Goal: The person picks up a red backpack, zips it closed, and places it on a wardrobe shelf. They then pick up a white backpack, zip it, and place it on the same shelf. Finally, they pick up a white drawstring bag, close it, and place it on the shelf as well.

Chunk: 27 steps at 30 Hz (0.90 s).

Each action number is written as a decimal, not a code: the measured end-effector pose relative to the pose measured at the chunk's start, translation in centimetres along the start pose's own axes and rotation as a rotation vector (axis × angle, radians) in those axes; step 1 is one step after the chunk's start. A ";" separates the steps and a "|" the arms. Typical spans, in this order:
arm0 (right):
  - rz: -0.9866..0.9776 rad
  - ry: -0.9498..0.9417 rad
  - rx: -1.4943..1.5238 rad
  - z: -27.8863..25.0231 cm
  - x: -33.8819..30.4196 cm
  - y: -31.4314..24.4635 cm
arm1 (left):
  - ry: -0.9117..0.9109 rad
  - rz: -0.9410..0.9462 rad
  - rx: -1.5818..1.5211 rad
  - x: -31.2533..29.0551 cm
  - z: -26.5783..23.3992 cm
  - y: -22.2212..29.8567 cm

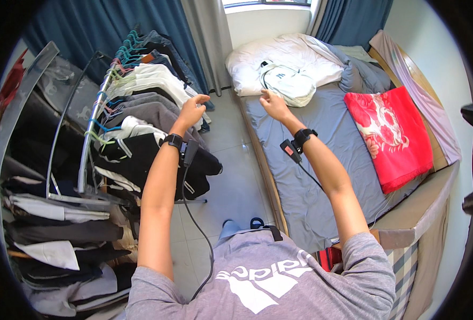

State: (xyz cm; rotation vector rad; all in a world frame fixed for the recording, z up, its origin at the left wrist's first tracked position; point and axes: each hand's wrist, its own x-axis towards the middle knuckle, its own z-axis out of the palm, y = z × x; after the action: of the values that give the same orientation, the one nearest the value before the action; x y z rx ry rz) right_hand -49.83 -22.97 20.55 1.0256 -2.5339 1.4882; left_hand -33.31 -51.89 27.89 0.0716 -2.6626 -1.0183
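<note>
My left hand (194, 110) is raised over the gap between the clothes rack and the bed, nearest the hanging clothes (156, 80). Its fingers point inward, slightly bent and apart, with nothing visible in them. Level with it, my right hand (275, 105) hovers by the edge of the bed (295, 128), a forefinger stretched out and the other fingers partly hidden. It also appears to hold nothing. Just beyond the right hand a white bag (291, 84) with a dark-edged strap lies against the pale bedding (247, 64). Black straps with small cabled devices circle both wrists.
A metal rail (99, 112) with coloured hangers stands at left, above shelves of folded clothes (60, 234). A red patterned blanket (388, 136) lies folded on the bed's right side. Tiled floor (231, 144) runs between rack and bed. Blue curtains (103, 26) hang behind.
</note>
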 end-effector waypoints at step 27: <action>0.690 0.091 0.043 8.9 13.7 22.3 | -0.617 -0.292 -0.268 29.6 17.8 -21.7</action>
State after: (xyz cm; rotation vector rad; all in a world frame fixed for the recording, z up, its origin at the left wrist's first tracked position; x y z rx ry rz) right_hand -70.23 -29.84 3.24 0.0464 -2.9459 1.6542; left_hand -67.87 -61.05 8.36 0.1062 -3.0764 -1.7203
